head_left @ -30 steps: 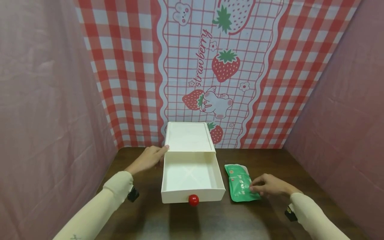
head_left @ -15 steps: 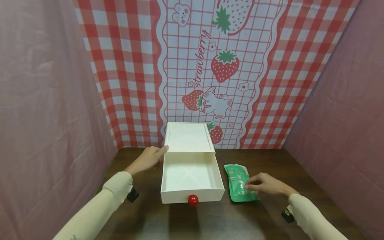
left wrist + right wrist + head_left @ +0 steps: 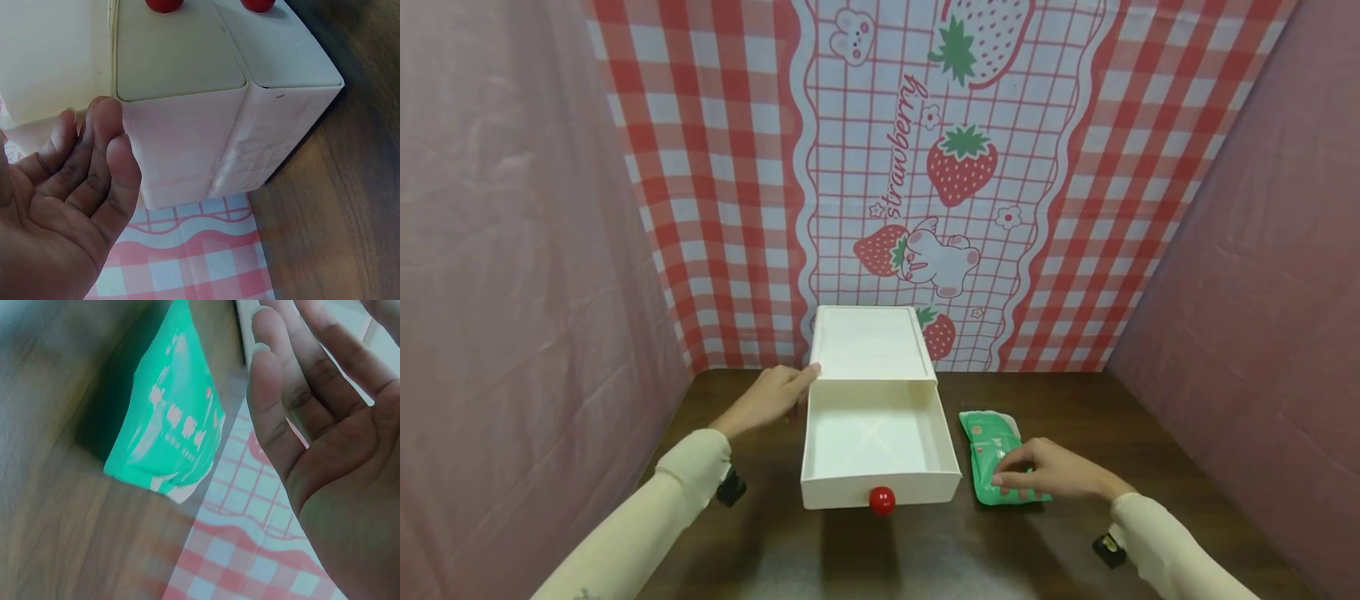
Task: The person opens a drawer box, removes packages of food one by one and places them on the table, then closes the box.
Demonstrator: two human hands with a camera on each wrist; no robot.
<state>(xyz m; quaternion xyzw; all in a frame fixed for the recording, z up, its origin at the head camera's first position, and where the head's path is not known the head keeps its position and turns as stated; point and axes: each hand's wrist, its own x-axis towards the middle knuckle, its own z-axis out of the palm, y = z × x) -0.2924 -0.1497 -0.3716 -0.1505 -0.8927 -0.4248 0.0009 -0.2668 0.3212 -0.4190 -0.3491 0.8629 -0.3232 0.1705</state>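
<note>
A white drawer cabinet (image 3: 868, 342) stands at the back of the table, its top drawer (image 3: 880, 433) pulled out, with a red knob (image 3: 882, 501) on the front. Nothing lies inside that drawer. My left hand (image 3: 769, 400) rests against the cabinet's left side; in the left wrist view its fingers (image 3: 103, 150) are extended along the cabinet wall. To the right of the drawer lies a green pouch (image 3: 988, 446), flat on the table. Above the pouch's near part hovers my right hand (image 3: 1048, 471), fingers loosely bent; the right wrist view shows them apart from the pouch (image 3: 169, 419).
Two closed drawers (image 3: 181, 50) with red knobs show in the left wrist view. A strawberry-print checked cloth (image 3: 730, 208) hangs behind the cabinet, and pink curtains (image 3: 1240, 275) flank the brown wooden table (image 3: 1067, 400).
My right hand has shifted leftward over the green pouch, towards the drawer. The pouch, the drawer and my left hand stay where they were.
</note>
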